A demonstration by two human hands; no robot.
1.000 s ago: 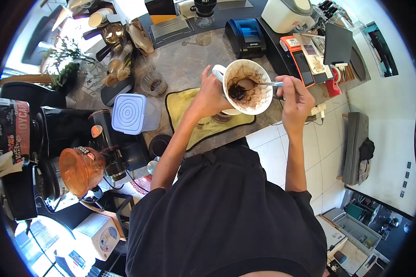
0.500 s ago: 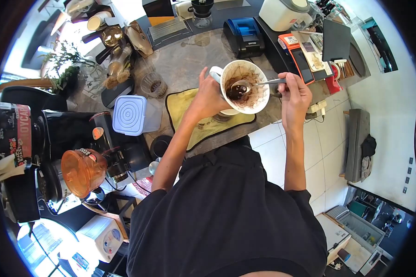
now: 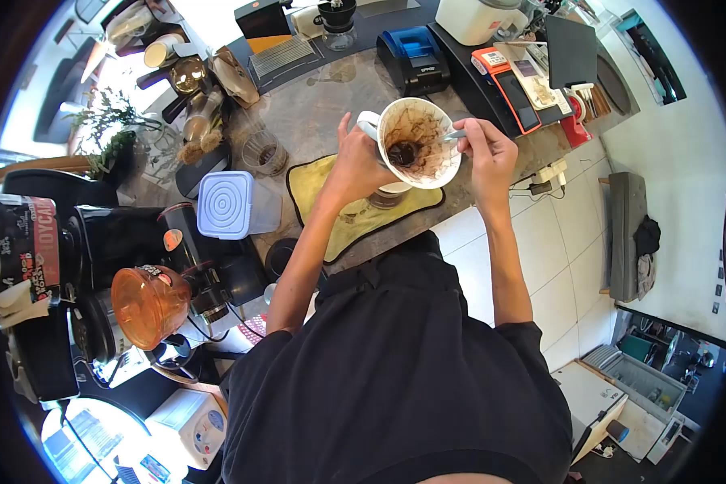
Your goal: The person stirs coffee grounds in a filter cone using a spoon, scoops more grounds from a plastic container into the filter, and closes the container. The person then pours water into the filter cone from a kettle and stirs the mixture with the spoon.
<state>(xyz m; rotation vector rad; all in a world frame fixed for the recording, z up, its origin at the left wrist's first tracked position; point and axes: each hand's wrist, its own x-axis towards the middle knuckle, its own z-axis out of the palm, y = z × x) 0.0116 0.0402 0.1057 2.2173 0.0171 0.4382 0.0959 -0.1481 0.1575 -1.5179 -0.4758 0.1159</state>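
Note:
My left hand (image 3: 358, 167) is closed around a white mug (image 3: 388, 119) at its handle side, holding it tilted so the inside faces me. Brown streaks coat its inner wall, and a dark brown pool (image 3: 402, 153) sits at the bottom. My right hand (image 3: 490, 156) pinches a metal spoon (image 3: 453, 135) at the mug's right rim; the spoon's bowl is hard to make out. Below the mug, partly hidden, a glass (image 3: 385, 198) stands on a yellow cloth (image 3: 349, 234) with a dark border.
A lidded plastic container (image 3: 225, 205) and a drinking glass (image 3: 264, 153) stand left of the cloth. A coffee grinder with an orange hopper (image 3: 148, 307) is farther left. Behind the mug are a blue and black printer (image 3: 413, 63) and an orange card terminal (image 3: 516, 102).
My right hand has shifted left and slightly up; the spoon's bowl, clearly visible inside the mug before, no longer shows plainly. The mug has moved slightly left and up.

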